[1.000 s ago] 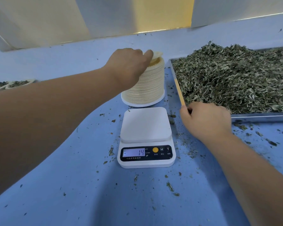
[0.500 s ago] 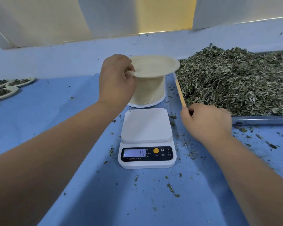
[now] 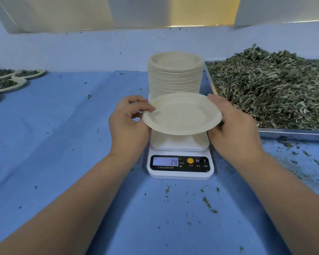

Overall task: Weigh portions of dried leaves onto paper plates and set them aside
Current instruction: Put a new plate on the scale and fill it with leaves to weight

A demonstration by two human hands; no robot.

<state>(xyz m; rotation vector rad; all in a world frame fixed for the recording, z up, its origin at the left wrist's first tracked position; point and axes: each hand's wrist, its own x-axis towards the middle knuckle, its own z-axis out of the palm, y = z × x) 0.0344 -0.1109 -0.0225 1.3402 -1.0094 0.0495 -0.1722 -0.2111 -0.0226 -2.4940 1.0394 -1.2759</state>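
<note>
Empty paper plate (image 3: 180, 115) above scale (image 3: 180, 163), leaves (image 3: 269, 89) heaped

Single head-worn wide-angle cam, facing forward and down over the blue table (image 3: 63, 144). Close in: forearms enter from both bottom corners, left hand (image 3: 127, 124) and right hand (image 3: 232, 126) meet mid-frame on a paper plate (image 3: 180, 115), each gripping its rim. Scale (image 3: 180, 166) sits dead centre below them, plate stack (image 3: 175, 74) just behind. Tray (image 3: 293, 133) of dried leaves (image 3: 265, 89) clipped by right edge, filled plates (image 3: 6, 83) clipped at far left. Wall (image 3: 81, 52) spans the top.
</note>
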